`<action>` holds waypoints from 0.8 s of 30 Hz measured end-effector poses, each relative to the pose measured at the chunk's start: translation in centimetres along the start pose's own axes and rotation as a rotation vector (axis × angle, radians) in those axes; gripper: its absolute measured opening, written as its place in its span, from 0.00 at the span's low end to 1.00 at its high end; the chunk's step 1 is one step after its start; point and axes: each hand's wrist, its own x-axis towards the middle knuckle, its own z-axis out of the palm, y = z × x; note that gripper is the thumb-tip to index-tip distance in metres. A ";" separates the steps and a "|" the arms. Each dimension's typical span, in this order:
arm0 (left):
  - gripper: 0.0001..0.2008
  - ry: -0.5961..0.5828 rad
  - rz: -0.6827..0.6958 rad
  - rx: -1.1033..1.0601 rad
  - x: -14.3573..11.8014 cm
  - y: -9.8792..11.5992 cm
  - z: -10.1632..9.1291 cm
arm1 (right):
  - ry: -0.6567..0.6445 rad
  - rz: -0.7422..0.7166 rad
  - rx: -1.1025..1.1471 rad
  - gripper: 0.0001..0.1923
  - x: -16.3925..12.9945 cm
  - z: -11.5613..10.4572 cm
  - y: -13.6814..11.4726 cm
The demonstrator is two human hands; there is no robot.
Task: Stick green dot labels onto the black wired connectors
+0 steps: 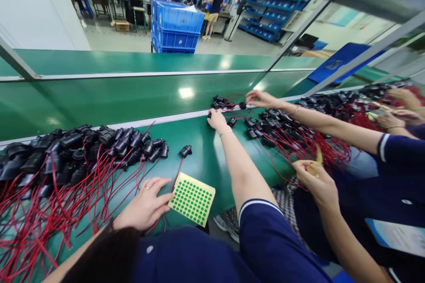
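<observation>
Reaching across the green conveyor table (206, 163)
Left hand (146, 205) rests flat, fingers spread, touching the yellow sheet of green dot stickers (192, 199); right hand (216, 120) curls around a black plastic connector (210, 115).

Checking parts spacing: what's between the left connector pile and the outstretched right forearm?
One lone black connector with a red wire, lying on the green table, apart from the connector pile and the right forearm. It shows in the head view.

Left hand (146, 205): palm down near the counter's (206, 163) near edge, fingers spread and loosely flat, ring on one finger, forearm bare.
Right arm: stretched straight out towards the counter's far edge, dark blue sleeve at the upper arm, thin bracelet at the wrist.
Right hand (217, 120): knuckles up, fingers curled under, grip hidden.
</observation>
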 end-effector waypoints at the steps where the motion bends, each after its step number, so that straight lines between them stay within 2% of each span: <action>1: 0.16 -0.004 -0.017 0.006 0.7 -0.1 -0.4 | -0.013 -0.032 0.026 0.27 -0.2 0.3 -0.5; 3: 0.16 -0.027 -0.007 0.017 2.7 -0.4 -1.2 | -0.029 -0.106 0.087 0.31 -1.0 0.7 -1.6; 6: 0.14 -0.088 0.132 0.017 6.8 -1.0 -1.7 | -0.014 -0.230 0.212 0.33 -3.2 0.4 -3.5; 7: 0.13 -0.074 0.152 0.017 8.1 -1.1 -1.7 | 0.001 -0.268 0.254 0.33 -4.2 0.1 -4.0; 9: 0.15 0.043 0.114 0.010 10.2 -1.5 -1.6 | 0.033 -0.342 0.333 0.33 -6.5 -0.6 -4.9; 11: 0.19 0.229 0.026 -0.003 11.3 -1.9 -1.5 | 0.094 -0.472 0.434 0.34 -9.1 -1.4 -5.5; 13: 0.25 0.379 -0.021 -0.012 11.6 -2.3 -1.7 | 0.190 -0.678 0.541 0.37 -11.8 -2.3 -6.1; 14: 0.27 0.416 -0.019 -0.007 11.6 -2.5 -1.9 | 0.230 -0.789 0.573 0.39 -13.1 -2.7 -6.5; 16: 0.31 0.422 0.026 0.027 11.5 -2.7 -2.3 | 0.266 -0.968 0.584 0.43 -15.5 -3.5 -7.5; 18: 0.27 0.371 0.100 0.080 11.3 -2.7 -2.6 | 0.251 -1.074 0.577 0.46 -17.4 -4.3 -8.6; 21: 0.20 0.309 0.137 0.104 10.4 -2.3 -3.0 | 0.207 -1.116 0.591 0.46 -19.4 -5.5 -9.5; 24: 0.15 0.358 -0.042 0.008 8.6 -1.6 -4.1 | 0.254 -0.963 0.594 0.37 -20.8 -5.7 -8.4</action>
